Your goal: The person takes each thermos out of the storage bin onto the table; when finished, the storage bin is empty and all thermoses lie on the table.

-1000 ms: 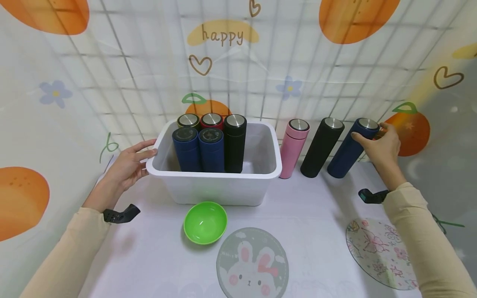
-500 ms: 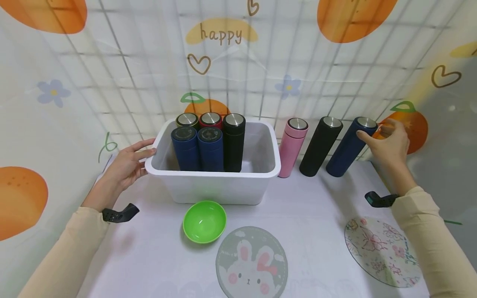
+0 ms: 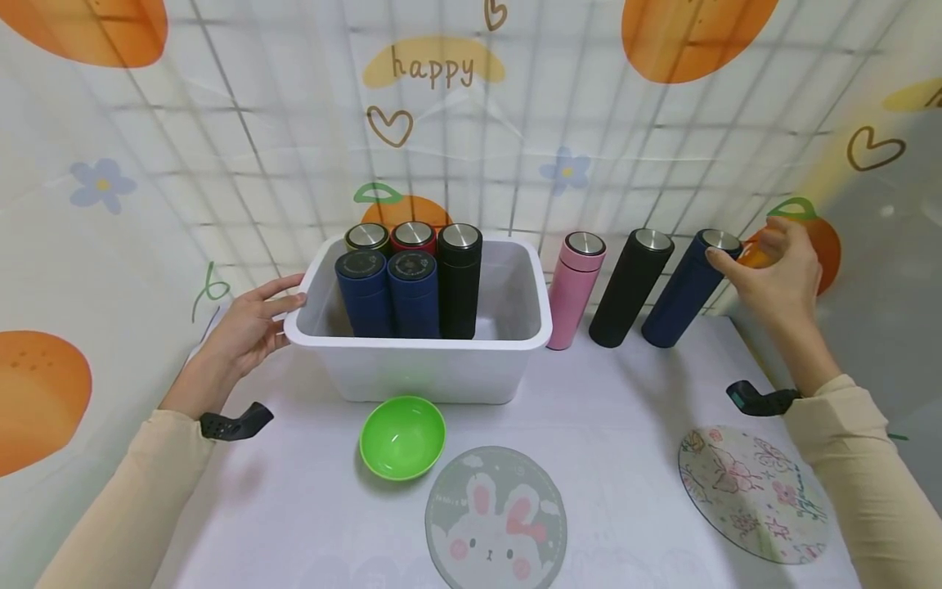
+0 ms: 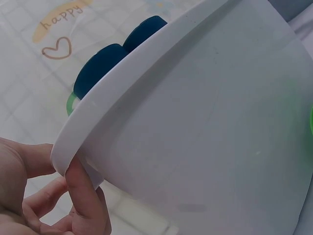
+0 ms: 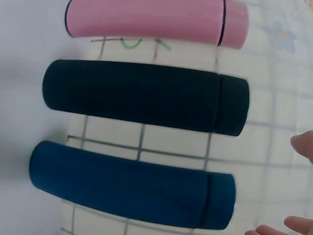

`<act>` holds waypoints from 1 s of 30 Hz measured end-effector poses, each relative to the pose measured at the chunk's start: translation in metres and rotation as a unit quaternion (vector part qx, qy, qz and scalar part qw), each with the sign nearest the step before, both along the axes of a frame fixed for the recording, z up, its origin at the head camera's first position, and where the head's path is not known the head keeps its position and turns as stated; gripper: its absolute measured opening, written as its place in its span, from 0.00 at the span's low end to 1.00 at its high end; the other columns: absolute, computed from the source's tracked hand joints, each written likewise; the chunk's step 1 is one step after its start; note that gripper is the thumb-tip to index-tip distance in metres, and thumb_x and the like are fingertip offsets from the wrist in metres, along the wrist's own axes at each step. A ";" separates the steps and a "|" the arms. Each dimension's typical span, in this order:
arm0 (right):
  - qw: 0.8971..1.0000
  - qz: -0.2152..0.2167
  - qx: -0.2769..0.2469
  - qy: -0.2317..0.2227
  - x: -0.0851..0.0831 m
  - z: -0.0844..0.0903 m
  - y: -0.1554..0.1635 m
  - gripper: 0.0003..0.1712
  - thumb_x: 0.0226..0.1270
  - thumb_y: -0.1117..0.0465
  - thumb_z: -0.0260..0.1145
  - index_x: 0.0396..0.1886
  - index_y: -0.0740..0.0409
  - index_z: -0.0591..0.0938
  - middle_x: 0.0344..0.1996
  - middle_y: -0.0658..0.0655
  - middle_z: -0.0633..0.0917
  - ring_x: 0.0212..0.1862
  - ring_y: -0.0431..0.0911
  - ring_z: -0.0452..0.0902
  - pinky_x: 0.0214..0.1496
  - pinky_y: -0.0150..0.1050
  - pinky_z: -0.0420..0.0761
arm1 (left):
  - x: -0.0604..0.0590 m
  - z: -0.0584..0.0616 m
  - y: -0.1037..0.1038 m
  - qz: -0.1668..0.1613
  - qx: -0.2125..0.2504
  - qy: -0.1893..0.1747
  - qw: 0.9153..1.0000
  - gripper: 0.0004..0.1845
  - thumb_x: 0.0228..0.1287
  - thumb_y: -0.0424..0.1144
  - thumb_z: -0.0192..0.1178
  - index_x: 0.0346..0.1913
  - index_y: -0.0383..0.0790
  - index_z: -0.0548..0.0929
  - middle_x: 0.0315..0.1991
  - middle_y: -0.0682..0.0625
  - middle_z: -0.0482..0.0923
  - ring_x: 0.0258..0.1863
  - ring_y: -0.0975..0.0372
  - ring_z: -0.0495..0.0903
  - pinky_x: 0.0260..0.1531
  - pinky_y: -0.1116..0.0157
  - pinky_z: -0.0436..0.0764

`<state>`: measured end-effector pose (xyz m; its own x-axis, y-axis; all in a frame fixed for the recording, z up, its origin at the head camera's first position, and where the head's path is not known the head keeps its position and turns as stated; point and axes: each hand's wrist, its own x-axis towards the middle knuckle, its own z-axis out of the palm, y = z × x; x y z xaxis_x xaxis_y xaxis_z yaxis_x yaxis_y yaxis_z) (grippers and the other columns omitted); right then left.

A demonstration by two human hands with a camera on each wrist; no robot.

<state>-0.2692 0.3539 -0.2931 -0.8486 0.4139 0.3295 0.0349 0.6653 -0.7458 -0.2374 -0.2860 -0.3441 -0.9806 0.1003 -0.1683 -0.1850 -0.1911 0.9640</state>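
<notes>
My left hand (image 3: 257, 321) rests its straight fingers (image 4: 85, 196) against the left rim of a white plastic bin (image 3: 412, 342), seen close up in the left wrist view as a white bin wall (image 4: 205, 122). Inside the bin stand two navy flasks (image 3: 364, 294), a black flask (image 3: 459, 282), and a red one (image 3: 414, 236) behind. To the right of the bin a pink flask (image 3: 574, 286), a black flask (image 3: 625, 294) and a navy flask (image 3: 680, 294) lean on the backdrop. My right hand (image 3: 769, 270) hovers by the navy flask's cap, fingers loose, holding nothing; its fingertips (image 5: 303, 144) sit apart from the navy flask (image 5: 127, 183).
A green bowl (image 3: 402, 436) sits in front of the bin. A round bunny mat (image 3: 496, 519) lies at the near edge, a floral mat (image 3: 754, 491) at the near right. A printed cloth backdrop rises close behind everything.
My right hand has let go of the navy flask's top and drifted up and to the right. The left hand stays on the bin's rim.
</notes>
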 end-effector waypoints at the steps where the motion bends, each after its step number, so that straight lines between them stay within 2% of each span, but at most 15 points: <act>1: 1.000 0.002 -0.001 0.002 0.001 0.002 -0.002 0.51 0.56 0.40 0.75 0.76 0.44 0.62 0.70 0.56 0.71 0.69 0.49 0.68 0.68 0.35 0.69 | 0.000 0.000 0.000 -0.001 0.002 0.000 1.000 0.32 0.70 0.35 0.64 0.73 0.42 0.65 0.57 0.48 0.69 0.40 0.60 0.83 0.36 0.65 0.86; 6: 1.000 0.016 -0.001 0.016 0.006 0.011 -0.013 0.50 0.57 0.41 0.75 0.76 0.42 0.63 0.72 0.51 0.70 0.70 0.45 0.66 0.70 0.36 0.68 | 0.000 0.000 -0.001 -0.004 0.008 0.000 1.000 0.32 0.70 0.35 0.64 0.73 0.41 0.64 0.57 0.47 0.68 0.40 0.60 0.83 0.35 0.65 0.86; 11: 0.999 0.033 0.002 0.043 0.011 0.017 -0.024 0.48 0.57 0.45 0.77 0.75 0.42 0.65 0.71 0.52 0.71 0.69 0.42 0.67 0.68 0.32 0.69 | 0.000 0.000 0.000 -0.001 0.000 0.000 1.000 0.32 0.69 0.36 0.64 0.72 0.43 0.65 0.58 0.47 0.68 0.41 0.60 0.82 0.37 0.65 0.86; 14: 0.997 0.049 0.005 0.063 0.015 0.021 -0.033 0.47 0.57 0.47 0.77 0.75 0.43 0.66 0.70 0.52 0.72 0.69 0.42 0.68 0.67 0.32 0.70 | -0.001 0.000 0.000 -0.001 0.004 0.002 1.000 0.31 0.69 0.35 0.65 0.72 0.43 0.66 0.57 0.47 0.69 0.40 0.60 0.83 0.36 0.65 0.86; 19: 0.992 0.085 0.010 0.095 0.022 0.028 -0.049 0.46 0.57 0.51 0.78 0.74 0.45 0.67 0.70 0.52 0.72 0.69 0.42 0.68 0.67 0.36 0.71 | -0.002 -0.002 0.000 -0.002 0.006 0.006 1.000 0.32 0.69 0.35 0.64 0.73 0.41 0.65 0.57 0.47 0.69 0.39 0.60 0.83 0.35 0.65 0.86; 30: 0.976 0.155 0.035 0.146 0.037 0.039 -0.087 0.43 0.56 0.55 0.79 0.71 0.47 0.70 0.67 0.52 0.75 0.67 0.42 0.71 0.64 0.35 0.74 | 0.000 -0.001 -0.001 -0.001 0.002 0.002 1.000 0.32 0.69 0.36 0.65 0.73 0.43 0.66 0.58 0.47 0.69 0.40 0.60 0.83 0.37 0.65 0.86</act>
<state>-0.2320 0.2665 -0.2538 -0.7948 0.1196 0.5950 -0.3842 0.6597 -0.6459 -0.2376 -0.2866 -0.3452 -0.9809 0.1036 -0.1645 -0.1822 -0.1947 0.9638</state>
